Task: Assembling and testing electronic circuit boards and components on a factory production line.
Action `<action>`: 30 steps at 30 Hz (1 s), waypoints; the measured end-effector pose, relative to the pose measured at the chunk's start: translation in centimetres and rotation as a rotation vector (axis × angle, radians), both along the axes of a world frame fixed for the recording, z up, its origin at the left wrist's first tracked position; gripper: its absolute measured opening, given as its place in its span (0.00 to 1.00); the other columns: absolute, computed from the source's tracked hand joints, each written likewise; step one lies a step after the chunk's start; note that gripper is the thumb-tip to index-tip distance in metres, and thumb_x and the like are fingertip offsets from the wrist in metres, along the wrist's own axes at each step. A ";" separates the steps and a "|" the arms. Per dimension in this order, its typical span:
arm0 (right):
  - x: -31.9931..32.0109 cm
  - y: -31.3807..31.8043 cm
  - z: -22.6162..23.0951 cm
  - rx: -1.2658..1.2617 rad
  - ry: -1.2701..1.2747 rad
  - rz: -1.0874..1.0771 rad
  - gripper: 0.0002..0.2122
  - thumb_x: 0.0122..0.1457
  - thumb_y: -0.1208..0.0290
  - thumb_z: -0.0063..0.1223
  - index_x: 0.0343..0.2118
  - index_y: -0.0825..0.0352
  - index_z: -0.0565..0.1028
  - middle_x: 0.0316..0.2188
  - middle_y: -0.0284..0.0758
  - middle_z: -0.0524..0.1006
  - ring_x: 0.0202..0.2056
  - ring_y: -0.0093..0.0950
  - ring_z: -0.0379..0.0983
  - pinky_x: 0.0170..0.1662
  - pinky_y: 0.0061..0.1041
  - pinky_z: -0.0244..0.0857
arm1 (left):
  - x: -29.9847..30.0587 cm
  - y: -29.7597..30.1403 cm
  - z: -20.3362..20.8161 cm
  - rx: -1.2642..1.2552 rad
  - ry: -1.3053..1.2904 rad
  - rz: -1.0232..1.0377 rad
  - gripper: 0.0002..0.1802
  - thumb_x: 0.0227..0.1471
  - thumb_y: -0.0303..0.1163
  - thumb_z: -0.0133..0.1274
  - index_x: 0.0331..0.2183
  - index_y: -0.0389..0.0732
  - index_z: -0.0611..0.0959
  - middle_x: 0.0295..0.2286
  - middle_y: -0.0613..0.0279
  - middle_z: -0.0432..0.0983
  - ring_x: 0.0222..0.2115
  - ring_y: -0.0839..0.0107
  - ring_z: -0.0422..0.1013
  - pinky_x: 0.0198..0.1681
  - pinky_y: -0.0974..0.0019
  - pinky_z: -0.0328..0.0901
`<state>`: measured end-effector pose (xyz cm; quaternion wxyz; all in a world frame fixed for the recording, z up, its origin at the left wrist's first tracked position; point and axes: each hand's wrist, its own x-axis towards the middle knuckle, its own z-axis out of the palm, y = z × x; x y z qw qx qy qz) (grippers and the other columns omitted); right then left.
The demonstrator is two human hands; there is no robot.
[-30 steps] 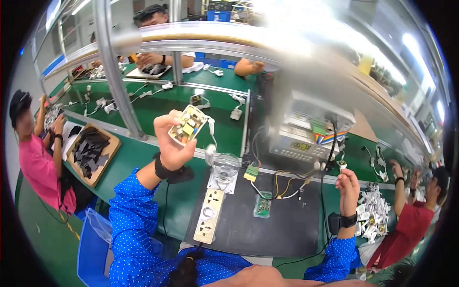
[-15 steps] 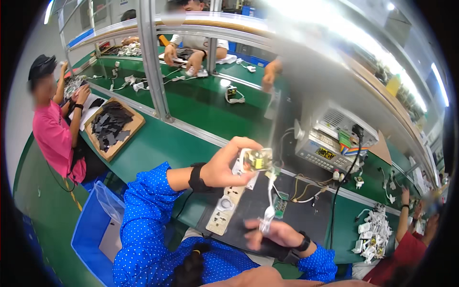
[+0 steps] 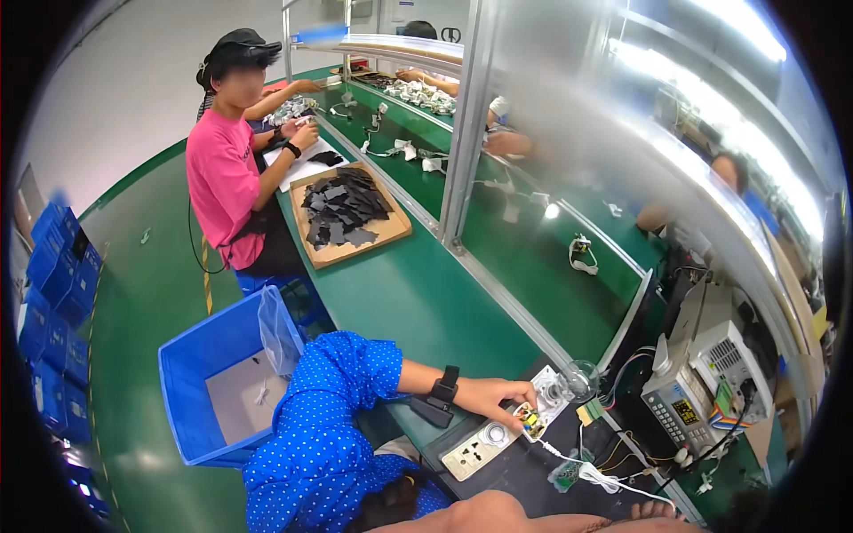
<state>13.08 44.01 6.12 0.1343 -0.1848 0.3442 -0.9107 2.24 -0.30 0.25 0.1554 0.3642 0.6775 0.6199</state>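
Observation:
My left hand (image 3: 499,401), with a black wrist strap, is closed on a small open power adapter board (image 3: 530,421), with yellow and dark parts in a white half-casing. It is held just above a white power strip (image 3: 474,457). From the board a white cable (image 3: 602,480) runs right, its bundled middle beside a green circuit board (image 3: 564,476) on a dark mat. Only some fingertips of my right hand (image 3: 654,510) show at the lower edge, near the far end of the cable; its grip is hidden.
A grey bench instrument (image 3: 677,413) with a lit display stands at the right. A blue bin (image 3: 197,373) sits left of my arm. Along the green bench (image 3: 391,311), a cardboard tray (image 3: 400,229) holds black pieces, beside a person in pink (image 3: 222,164). A metal post (image 3: 464,151) rises behind.
The view has swung left, bringing the blue bin and the person in pink further in. My left hand has lowered the adapter board towards the power strip. My right hand has mostly left the picture.

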 end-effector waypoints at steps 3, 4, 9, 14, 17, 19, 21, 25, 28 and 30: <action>-2.0 -1.0 -1.6 0.190 -0.141 -0.094 0.13 0.56 0.63 0.53 0.37 0.67 0.72 0.26 0.33 0.73 0.31 0.31 0.70 0.40 0.34 0.63 | -0.6 -0.3 -0.3 -0.003 -0.035 -0.002 0.27 0.51 0.37 0.60 0.47 0.38 0.67 0.39 0.60 0.73 0.45 0.76 0.67 0.48 0.69 0.60; -2.9 -1.4 -2.3 0.249 -0.187 -0.126 0.13 0.55 0.65 0.55 0.39 0.68 0.71 0.26 0.34 0.73 0.31 0.31 0.71 0.39 0.34 0.64 | -0.9 -0.5 -0.3 -0.003 -0.025 -0.003 0.27 0.51 0.37 0.60 0.47 0.38 0.67 0.39 0.60 0.73 0.45 0.76 0.67 0.48 0.69 0.60; -4.7 -5.9 -2.1 0.886 -0.138 -0.265 0.11 0.55 0.70 0.55 0.39 0.69 0.72 0.27 0.34 0.73 0.31 0.31 0.71 0.38 0.31 0.64 | -0.2 -0.6 0.0 0.049 -0.122 -0.053 0.26 0.53 0.31 0.58 0.49 0.36 0.66 0.46 0.59 0.70 0.49 0.75 0.64 0.54 0.69 0.57; -3.4 -10.3 -1.9 1.436 0.384 -0.337 0.04 0.58 0.75 0.52 0.35 0.69 0.74 0.31 0.37 0.73 0.33 0.32 0.69 0.39 0.25 0.63 | 0.7 -0.9 0.8 0.049 -0.096 -0.040 0.25 0.54 0.29 0.57 0.50 0.36 0.65 0.48 0.58 0.68 0.52 0.73 0.62 0.55 0.68 0.56; -8.6 -2.0 -14.8 1.412 0.531 -0.358 0.16 0.48 0.75 0.60 0.42 0.68 0.72 0.29 0.36 0.74 0.33 0.31 0.71 0.39 0.29 0.65 | -0.6 -0.3 0.0 0.052 -0.153 -0.070 0.25 0.54 0.29 0.56 0.50 0.36 0.66 0.48 0.58 0.67 0.53 0.72 0.62 0.56 0.67 0.56; -9.3 2.2 -19.6 1.400 0.626 -0.376 0.23 0.43 0.75 0.65 0.45 0.68 0.72 0.28 0.36 0.74 0.34 0.31 0.72 0.39 0.32 0.65 | -0.6 -0.1 -0.3 0.108 -0.119 -0.074 0.25 0.54 0.28 0.56 0.50 0.36 0.66 0.49 0.58 0.67 0.54 0.71 0.61 0.57 0.67 0.55; -9.5 2.2 -19.3 1.430 0.763 -0.366 0.22 0.42 0.74 0.64 0.43 0.67 0.73 0.30 0.36 0.75 0.33 0.31 0.72 0.39 0.31 0.65 | -0.6 -0.4 0.1 0.130 -0.185 -0.074 0.26 0.53 0.28 0.56 0.51 0.36 0.65 0.48 0.58 0.67 0.52 0.72 0.62 0.56 0.68 0.56; -7.8 0.1 -16.8 1.432 0.835 -0.417 0.17 0.41 0.75 0.63 0.38 0.67 0.75 0.31 0.36 0.74 0.33 0.31 0.71 0.40 0.30 0.65 | -0.4 -0.4 0.2 0.172 -0.280 -0.106 0.27 0.53 0.29 0.57 0.52 0.36 0.65 0.48 0.59 0.68 0.50 0.75 0.63 0.54 0.69 0.57; -7.2 -2.7 -13.1 1.409 0.782 -0.446 0.14 0.44 0.76 0.62 0.36 0.67 0.75 0.32 0.37 0.74 0.34 0.31 0.71 0.40 0.29 0.64 | -0.5 -0.4 -0.4 0.185 -0.237 -0.091 0.28 0.53 0.28 0.57 0.52 0.36 0.64 0.48 0.59 0.68 0.51 0.75 0.63 0.55 0.69 0.57; -6.5 -5.5 -9.4 1.395 0.659 -0.443 0.11 0.48 0.76 0.59 0.36 0.68 0.75 0.32 0.38 0.74 0.34 0.32 0.71 0.40 0.29 0.64 | -0.6 -0.3 -0.7 0.224 -0.274 -0.089 0.28 0.52 0.28 0.57 0.52 0.36 0.65 0.48 0.59 0.67 0.51 0.75 0.62 0.55 0.69 0.57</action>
